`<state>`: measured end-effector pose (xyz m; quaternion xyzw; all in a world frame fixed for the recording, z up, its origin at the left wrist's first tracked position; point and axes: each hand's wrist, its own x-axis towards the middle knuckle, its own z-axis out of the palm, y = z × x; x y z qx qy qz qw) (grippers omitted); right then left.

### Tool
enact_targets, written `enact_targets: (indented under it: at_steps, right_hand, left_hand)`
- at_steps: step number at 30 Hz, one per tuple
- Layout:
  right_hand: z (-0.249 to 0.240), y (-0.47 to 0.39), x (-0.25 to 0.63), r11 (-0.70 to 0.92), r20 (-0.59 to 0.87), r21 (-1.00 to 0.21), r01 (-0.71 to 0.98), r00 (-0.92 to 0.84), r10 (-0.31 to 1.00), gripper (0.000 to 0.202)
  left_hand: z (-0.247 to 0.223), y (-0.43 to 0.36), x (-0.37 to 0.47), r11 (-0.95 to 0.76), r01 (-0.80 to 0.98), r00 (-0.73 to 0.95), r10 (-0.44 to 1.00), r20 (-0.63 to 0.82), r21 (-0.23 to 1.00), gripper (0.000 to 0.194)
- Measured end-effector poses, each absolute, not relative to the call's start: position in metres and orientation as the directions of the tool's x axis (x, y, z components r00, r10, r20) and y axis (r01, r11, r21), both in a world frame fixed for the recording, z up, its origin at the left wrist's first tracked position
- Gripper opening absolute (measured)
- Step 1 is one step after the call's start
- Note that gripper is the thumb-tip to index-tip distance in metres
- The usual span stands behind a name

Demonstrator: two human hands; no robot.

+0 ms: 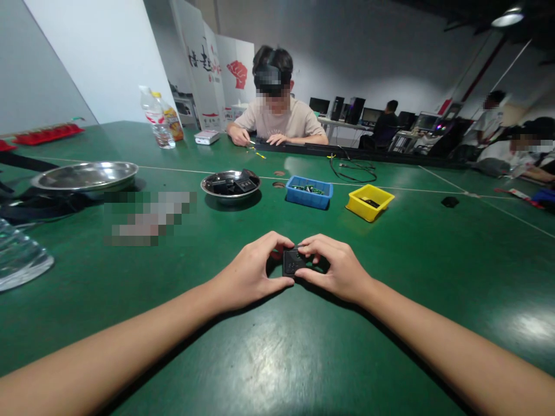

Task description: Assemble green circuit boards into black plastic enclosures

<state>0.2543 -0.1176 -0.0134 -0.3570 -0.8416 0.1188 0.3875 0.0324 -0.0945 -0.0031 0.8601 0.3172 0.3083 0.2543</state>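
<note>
Between my two hands is a small black plastic case [293, 263], with little raised marks or holes on its upper face. My left hand [255, 266] grips its left side, thumb at the near edge and fingers at the far edge. From the right, my right hand [336, 263] pinches the same case, thumb and fingertips on its right part. A speck of green shows near the right fingertips. Beyond the hands stand a blue bin [309, 199] with green circuit boards, a yellow bin [368, 211] with black parts, and a steel bowl [231, 196] of black plastic pieces.
A large steel dish [87, 179] and a clear plastic item [19, 260] lie to the left. Bottles [158, 124] stand farther back. A person [280, 110] works across the green table [277, 358]. Black cables [353, 170] and a small black piece [450, 201] lie right.
</note>
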Motion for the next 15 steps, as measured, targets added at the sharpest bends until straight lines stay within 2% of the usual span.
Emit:
enact_targets:
  at_steps: [7,15]
  right_hand:
    - [-0.0133,-0.1126,0.2513,0.684,0.549,-0.537,0.494,-0.41,0.728,0.022]
    - [-0.0159,-0.1073,0.2464,0.607,0.501,-0.649,0.458,-0.343,0.794,0.027]
  left_hand:
    - [-0.0027,-0.0896,0.0333,-0.653,0.404,0.603,0.717,0.351,0.64,0.044]
    - [-0.0015,-0.0881,0.0333,-0.533,0.42,0.604,0.768,0.212,0.735,0.046]
